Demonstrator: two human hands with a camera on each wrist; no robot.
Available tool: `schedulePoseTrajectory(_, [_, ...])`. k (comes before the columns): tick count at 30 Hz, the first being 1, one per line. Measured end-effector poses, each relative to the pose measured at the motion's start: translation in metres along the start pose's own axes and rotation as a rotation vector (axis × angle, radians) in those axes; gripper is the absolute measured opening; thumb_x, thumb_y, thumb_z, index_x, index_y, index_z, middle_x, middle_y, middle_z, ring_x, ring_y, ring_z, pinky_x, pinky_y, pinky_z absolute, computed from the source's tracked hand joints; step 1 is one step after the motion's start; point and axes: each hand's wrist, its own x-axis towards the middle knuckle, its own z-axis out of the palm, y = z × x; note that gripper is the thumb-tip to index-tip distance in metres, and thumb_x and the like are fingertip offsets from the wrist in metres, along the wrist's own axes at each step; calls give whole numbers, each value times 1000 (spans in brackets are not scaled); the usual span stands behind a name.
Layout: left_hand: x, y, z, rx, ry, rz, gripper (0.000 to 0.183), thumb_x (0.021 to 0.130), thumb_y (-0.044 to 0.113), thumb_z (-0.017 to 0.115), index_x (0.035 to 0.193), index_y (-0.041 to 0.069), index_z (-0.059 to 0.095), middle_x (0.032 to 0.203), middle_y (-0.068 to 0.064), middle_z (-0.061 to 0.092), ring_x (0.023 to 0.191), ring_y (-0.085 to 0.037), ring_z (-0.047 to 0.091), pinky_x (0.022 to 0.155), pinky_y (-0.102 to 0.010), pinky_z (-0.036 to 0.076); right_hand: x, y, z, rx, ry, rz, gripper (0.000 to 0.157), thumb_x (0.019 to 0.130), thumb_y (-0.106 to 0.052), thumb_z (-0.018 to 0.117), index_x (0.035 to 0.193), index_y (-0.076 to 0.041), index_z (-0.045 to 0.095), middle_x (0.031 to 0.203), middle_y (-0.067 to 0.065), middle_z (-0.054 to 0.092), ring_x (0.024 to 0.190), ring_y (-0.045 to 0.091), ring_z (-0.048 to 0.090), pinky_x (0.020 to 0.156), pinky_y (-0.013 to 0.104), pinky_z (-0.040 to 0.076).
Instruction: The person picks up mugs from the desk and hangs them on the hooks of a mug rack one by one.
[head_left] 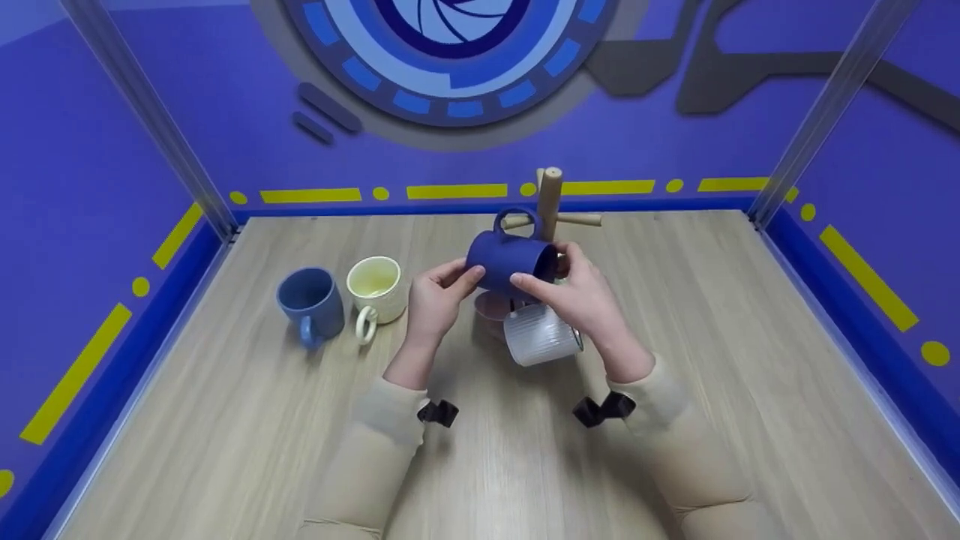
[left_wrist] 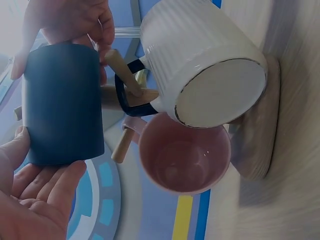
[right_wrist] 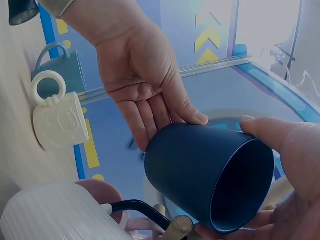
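Dark blue mug (head_left: 501, 261), mid-frame: left grip (head_left: 437, 301) pinches base end, right grip (head_left: 586, 300) pinches rim end. Looks stiff, smooth, breakable from here; body or handle (head_left: 516, 212) best hold.

Smooth, matt dark-blue mug (head_left: 501, 261); glossy, ribbed white mug (head_left: 540, 337)

Free tabletop (head_left: 697, 307) right, white mug (head_left: 541, 337), pegs (head_left: 581, 220) — blocking centre

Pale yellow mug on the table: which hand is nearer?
Left. In the head view, the left hand is just right of the pale yellow mug, holding the base end of the dark blue mug; the right hand is farther right, at its open end.
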Motion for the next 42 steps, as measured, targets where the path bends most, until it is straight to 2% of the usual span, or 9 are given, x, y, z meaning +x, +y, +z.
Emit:
schedulePoseTrajectory(6, [3, -4, 2, -12, -8, -42, 31, 94, 13, 76, 119, -6, 73, 117, -25, 75, 105, -27, 76, 91, -34, 62, -2, -3, -1, -60, 9, 34, 99, 82, -65, 76, 151, -8, 36, 144, 20, 54, 134, 35, 52, 114, 54, 45])
schedulePoseTrajectory(10, [3, 2, 3, 57, 9, -2, 36, 94, 12, 76, 124, -5, 71, 122, -23, 74, 111, -28, 74, 97, -36, 61, -3, -4, -2, -97, -3, 40, 101, 82, -68, 74, 152, -8, 34, 146, 20, 52, 134, 36, 52, 112, 54, 46])
schedulePoseTrajectory(14, [2, 16, 13, 138, 67, 156, 41, 94, 13, 76, 132, -1, 68, 131, -18, 71, 124, -29, 69, 105, -35, 56, -4, -2, -3, -88, -13, 28, 102, 84, -68, 73, 153, -6, 29, 153, 21, 47, 139, 37, 50, 116, 55, 43])
schedulePoseTrajectory(18, [4, 35, 28, 198, 94, 343, 42, 93, 14, 77, 132, 2, 69, 130, -15, 72, 124, -26, 69, 107, -32, 55, -4, -1, -4, -60, -11, 16, 104, 86, -65, 73, 155, -5, 24, 158, 22, 39, 142, 38, 47, 118, 56, 40])
schedulePoseTrajectory(24, [12, 57, 44, 359, 70, 437, 26, 94, 17, 76, 118, 7, 77, 116, -8, 77, 111, -20, 74, 100, -28, 58, -1, 0, -15, 35, 17, -31, 94, 91, -53, 74, 154, -5, 24, 149, 21, 48, 126, 39, 58, 106, 52, 51])
schedulePoseTrajectory(27, [16, 61, 45, 398, 83, 452, 17, 94, 13, 75, 110, 7, 80, 110, -6, 79, 107, -19, 75, 97, -27, 59, 3, 1, -25, 98, 117, -89, 81, 97, -42, 71, 153, -4, 27, 139, 20, 58, 115, 37, 64, 96, 44, 55])
schedulePoseTrajectory(30, [18, 62, 45, 397, 93, 461, 15, 93, 11, 76, 106, 6, 81, 106, -6, 80, 105, -19, 76, 95, -26, 59, 10, 2, -33, 145, 264, -218, 61, 101, -27, 67, 148, -1, 38, 121, 21, 65, 97, 27, 67, 85, 30, 55])
schedulePoseTrajectory(36, [18, 66, 44, 398, 72, 465, 13, 93, 9, 76, 104, 5, 81, 105, -7, 80, 102, -19, 76, 92, -26, 60, 25, 9, -40, 107, 439, -493, 19, 98, -7, 68, 114, 4, 68, 93, 19, 73, 75, -1, 63, 68, 9, 51])
schedulePoseTrajectory(42, [18, 68, 43, 413, 62, 451, 13, 92, 9, 76, 103, 5, 81, 104, -7, 80, 100, -19, 76, 91, -26, 61, 27, 14, -39, 9, 487, -560, 19, 93, -4, 74, 110, 4, 69, 96, 17, 76, 82, 22, 71, 69, 4, 48])
